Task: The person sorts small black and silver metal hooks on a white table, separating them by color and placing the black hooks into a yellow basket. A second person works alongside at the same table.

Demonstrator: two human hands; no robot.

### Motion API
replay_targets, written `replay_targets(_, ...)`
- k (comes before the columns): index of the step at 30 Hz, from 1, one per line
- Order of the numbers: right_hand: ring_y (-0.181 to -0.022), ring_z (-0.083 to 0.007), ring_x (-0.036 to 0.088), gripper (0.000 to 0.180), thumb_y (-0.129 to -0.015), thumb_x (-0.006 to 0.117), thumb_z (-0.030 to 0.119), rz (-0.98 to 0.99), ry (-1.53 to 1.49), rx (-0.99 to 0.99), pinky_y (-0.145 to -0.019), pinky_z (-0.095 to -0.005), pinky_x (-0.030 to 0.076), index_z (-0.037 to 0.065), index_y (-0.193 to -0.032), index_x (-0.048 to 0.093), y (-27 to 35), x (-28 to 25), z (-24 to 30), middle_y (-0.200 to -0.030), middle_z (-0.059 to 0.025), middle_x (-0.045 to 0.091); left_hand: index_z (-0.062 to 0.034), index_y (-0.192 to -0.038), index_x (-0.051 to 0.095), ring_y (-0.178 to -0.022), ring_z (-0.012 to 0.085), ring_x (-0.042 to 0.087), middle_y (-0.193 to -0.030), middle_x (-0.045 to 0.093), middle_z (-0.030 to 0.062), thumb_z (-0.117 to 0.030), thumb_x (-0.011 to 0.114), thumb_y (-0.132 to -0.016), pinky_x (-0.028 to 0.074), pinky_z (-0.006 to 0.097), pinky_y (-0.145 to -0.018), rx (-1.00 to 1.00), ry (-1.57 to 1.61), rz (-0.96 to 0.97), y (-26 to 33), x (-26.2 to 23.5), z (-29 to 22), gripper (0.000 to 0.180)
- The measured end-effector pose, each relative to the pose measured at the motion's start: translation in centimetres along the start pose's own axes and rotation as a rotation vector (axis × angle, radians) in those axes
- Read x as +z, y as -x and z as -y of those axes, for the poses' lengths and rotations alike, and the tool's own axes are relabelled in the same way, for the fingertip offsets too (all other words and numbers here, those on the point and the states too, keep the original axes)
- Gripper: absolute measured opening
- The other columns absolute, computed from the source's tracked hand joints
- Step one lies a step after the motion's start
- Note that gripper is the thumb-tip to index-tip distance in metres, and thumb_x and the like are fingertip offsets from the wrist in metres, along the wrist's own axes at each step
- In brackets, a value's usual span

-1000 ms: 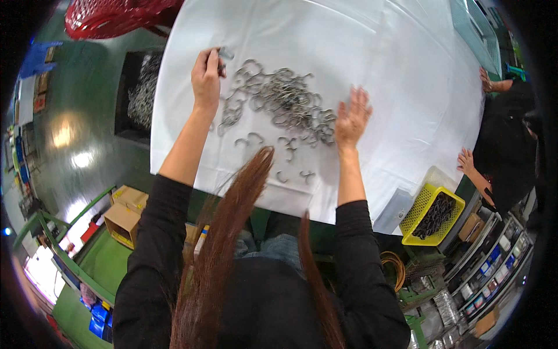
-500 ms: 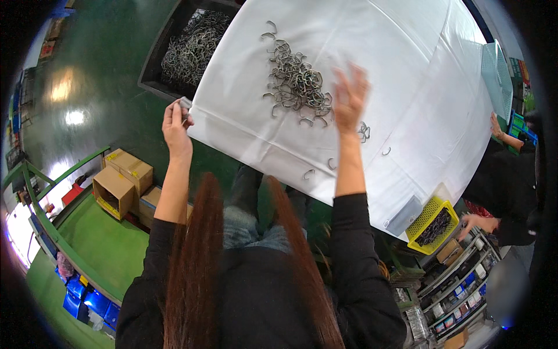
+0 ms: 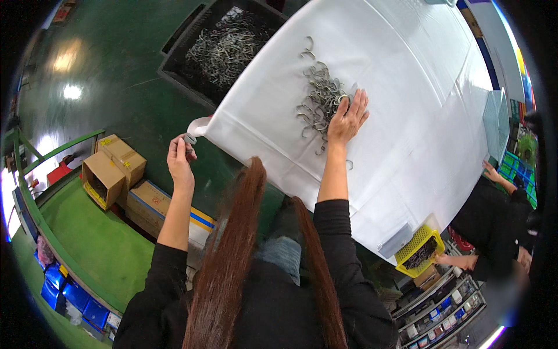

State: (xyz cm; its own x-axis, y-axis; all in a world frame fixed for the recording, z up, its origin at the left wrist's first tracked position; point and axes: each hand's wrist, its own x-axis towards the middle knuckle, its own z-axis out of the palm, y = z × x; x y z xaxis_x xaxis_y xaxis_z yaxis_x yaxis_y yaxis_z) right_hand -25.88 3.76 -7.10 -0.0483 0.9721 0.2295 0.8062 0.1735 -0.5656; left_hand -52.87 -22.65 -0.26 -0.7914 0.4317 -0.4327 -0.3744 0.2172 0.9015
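Observation:
A pile of grey metal hooks [image 3: 318, 96] lies on a white-covered table [image 3: 407, 116]. My right hand [image 3: 347, 119] rests flat on the near edge of the pile, fingers spread. My left hand [image 3: 180, 157] is off the table's left corner, over the green floor, pinching a small grey metal hook [image 3: 189, 138]. A black crate [image 3: 224, 49] full of the same hooks stands on the floor beside the table, beyond my left hand.
Open cardboard boxes [image 3: 113, 168] sit on the floor at the left by a green rail. A yellow basket [image 3: 419, 251] of dark parts hangs at the table's right end. Another person in black [image 3: 500, 221] works at the right, one hand on the table.
My left hand left the table with a hook and moved out over the floor toward the crate side. My right hand dropped onto the pile. The view swung left.

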Motion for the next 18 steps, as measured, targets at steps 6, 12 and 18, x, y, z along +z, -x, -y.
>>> replay_targets(6, -0.136, -0.0237, 0.027, 0.049, -0.095, 0.036, 0.049, 0.252, -0.045, -0.226, -0.113, -0.0459, 0.011, 0.023, -0.136, 0.042, -7.0, 2.9, 5.1, -0.144, -0.0038, 0.036, -0.0048, -0.098, 0.059, -0.063, 0.0048, 0.046, -0.074, 0.051, -0.0025, -0.017, 0.046, -0.097, 0.039, 0.02, -0.056, -0.029, -0.012, -0.044, 0.1, -3.3, -0.7, 0.018)
replay_targets(12, -0.135, -0.0202, 0.029, 0.043, -0.094, 0.042, 0.043, 0.401, -0.08, -0.474, -0.113, -0.0453, 0.01, 0.022, -0.129, 0.051, -7.5, 7.9, 10.5, -0.139, 0.0031, 0.044, -0.0047, -0.1, 0.06, -0.064, 0.0047, 0.046, -0.074, 0.051, -0.0021, -0.017, 0.046, -0.097, 0.039, 0.02, -0.056, -0.018, 0.005, -0.092, -0.8, -6.4, 0.2, 0.019)
replay_targets(18, -0.133, -0.0239, 0.033, 0.04, -0.091, 0.048, 0.042, 0.485, -0.219, -0.465, -0.112, -0.0488, 0.012, 0.02, -0.124, 0.056, -3.9, 13.3, 20.6, -0.135, -0.0035, 0.047, -0.0045, -0.101, 0.059, -0.063, 0.0057, 0.046, -0.075, 0.052, -0.0014, -0.017, 0.046, -0.096, 0.04, 0.02, -0.055, -0.048, 0.042, -0.136, -1.3, -7.8, 0.8, 0.018)
